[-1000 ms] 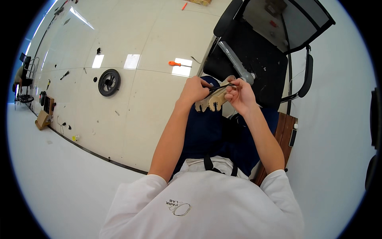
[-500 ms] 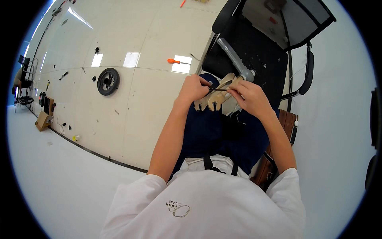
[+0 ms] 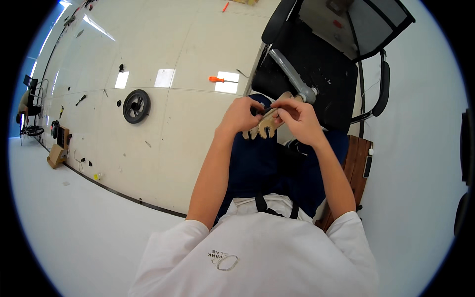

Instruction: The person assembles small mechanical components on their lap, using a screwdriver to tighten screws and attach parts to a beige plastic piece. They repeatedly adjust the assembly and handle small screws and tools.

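Over my lap, my left hand is closed, its fingertips pinching a short thin dark rod. My right hand comes at the rod's other end with thumb and fingers pinched together. Just under the fingers lies a beige metal fork with slotted ends, resting against my thighs. A grey tube with a rounded end meets the fork's far side and reaches across the chair seat. My fingers hide most of the rod and part of the fork.
A black office chair stands ahead on the right. On the tiled floor at left lie a black wheel, an orange-handled screwdriver and small scattered parts. An open cardboard box sits far left; a brown wooden piece is beside my right leg.
My right hand has moved left and closer to my left hand, so less of the dark rod shows between them. The fork stays on my lap.
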Motion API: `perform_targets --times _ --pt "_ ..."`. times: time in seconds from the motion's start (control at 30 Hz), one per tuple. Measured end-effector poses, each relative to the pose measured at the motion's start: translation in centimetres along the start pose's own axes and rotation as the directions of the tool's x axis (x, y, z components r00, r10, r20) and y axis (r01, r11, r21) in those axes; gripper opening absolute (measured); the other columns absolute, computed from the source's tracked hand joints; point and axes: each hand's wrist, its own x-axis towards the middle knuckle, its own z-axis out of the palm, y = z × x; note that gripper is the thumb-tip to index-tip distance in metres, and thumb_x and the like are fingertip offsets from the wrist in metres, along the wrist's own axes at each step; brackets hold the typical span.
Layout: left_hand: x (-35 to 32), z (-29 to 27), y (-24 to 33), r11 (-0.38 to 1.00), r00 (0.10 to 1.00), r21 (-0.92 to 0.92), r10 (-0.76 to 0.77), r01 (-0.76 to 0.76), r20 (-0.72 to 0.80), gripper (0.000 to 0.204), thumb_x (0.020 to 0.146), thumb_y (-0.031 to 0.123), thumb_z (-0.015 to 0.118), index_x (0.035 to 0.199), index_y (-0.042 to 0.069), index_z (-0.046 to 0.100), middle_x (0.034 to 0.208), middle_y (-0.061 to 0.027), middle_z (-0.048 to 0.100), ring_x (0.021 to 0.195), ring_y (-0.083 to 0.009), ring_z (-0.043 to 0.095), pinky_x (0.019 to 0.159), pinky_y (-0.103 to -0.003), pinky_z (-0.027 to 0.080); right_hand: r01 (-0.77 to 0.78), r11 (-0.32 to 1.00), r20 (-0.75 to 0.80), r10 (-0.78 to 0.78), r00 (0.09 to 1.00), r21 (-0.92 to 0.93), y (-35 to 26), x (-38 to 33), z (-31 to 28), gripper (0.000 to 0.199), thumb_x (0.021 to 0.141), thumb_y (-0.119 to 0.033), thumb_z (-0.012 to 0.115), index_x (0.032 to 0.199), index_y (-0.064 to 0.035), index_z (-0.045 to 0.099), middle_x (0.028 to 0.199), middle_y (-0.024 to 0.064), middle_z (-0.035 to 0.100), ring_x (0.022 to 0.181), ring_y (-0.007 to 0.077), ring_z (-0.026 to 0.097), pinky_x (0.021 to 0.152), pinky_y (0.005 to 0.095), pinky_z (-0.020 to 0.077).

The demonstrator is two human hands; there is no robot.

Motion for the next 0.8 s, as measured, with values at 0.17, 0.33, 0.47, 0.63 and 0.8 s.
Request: perform_targets --times 0.17,0.33,0.47,0.63,0.8 --pt "0.3 0.0 0.0 0.998 0.998 0.014 -0.055 0.055 0.018 0.022 0.077 0.018 0.080 0.094 0.006 0.079 0.090 -0.0144 0.075 0.082 -0.0274 0.071 0.078 -0.036 0.055 0.085 0.939 0.164 -0.032 0.986 -0.333 -0.9 0.5 -2.2 0.028 0.093 -0.003 0.064 0.119 0.0030 0.069 0.103 0.0120 0.074 0.096 0.0191 0.072 0.093 0.0310 0.0550" --pt "0.4 0.3 -0.6 0.998 0.997 0.001 -0.066 0.066 0.038 0.021 0.080 0.021 0.076 0.097 0.009 0.080 0.092 -0.0148 0.075 0.086 -0.0309 0.070 0.081 -0.039 0.056 0.031 0.985 0.225 0.008 0.974 -0.170 0.4 0.5 -3.3 0.032 0.089 -0.003 0.071 0.120 0.0007 0.070 0.106 0.0115 0.073 0.099 0.0191 0.072 0.092 0.0323 0.0558" --pt "0.1 0.6 -0.9 1.000 1.000 0.015 0.028 -0.028 0.007 0.022 0.078 0.019 0.077 0.097 0.007 0.079 0.091 -0.0152 0.075 0.086 -0.0305 0.071 0.082 -0.037 0.056 -0.004 0.979 0.178 0.041 0.983 -0.203 0.4 0.3 -3.1 0.026 0.087 -0.004 0.074 0.112 0.0017 0.072 0.099 0.0103 0.075 0.094 0.0175 0.073 0.088 0.0301 0.0569" --pt "-0.2 0.0 -0.3 1.000 1.000 0.012 -0.022 0.022 0.005 0.023 0.079 0.019 0.078 0.097 0.005 0.079 0.091 -0.0160 0.075 0.085 -0.0304 0.072 0.081 -0.037 0.056 0.137 0.885 0.097 -0.104 0.990 -0.444 -0.1 2.0 -1.4 0.016 0.089 -0.013 0.075 0.094 0.0021 0.071 0.080 0.0079 0.072 0.072 0.0109 0.069 0.066 0.0243 0.0535" --pt "0.0 0.7 -1.3 1.000 0.999 0.010 0.022 -0.022 -0.027 0.023 0.080 0.019 0.078 0.098 0.006 0.078 0.091 -0.0161 0.075 0.086 -0.0309 0.072 0.080 -0.038 0.056 0.191 0.894 -0.227 -0.301 0.926 -0.405 1.0 3.4 0.9 0.036 0.089 -0.018 0.074 0.067 0.0014 0.053 0.051 0.0077 0.050 0.046 0.0094 0.042 0.045 0.0298 0.0339"
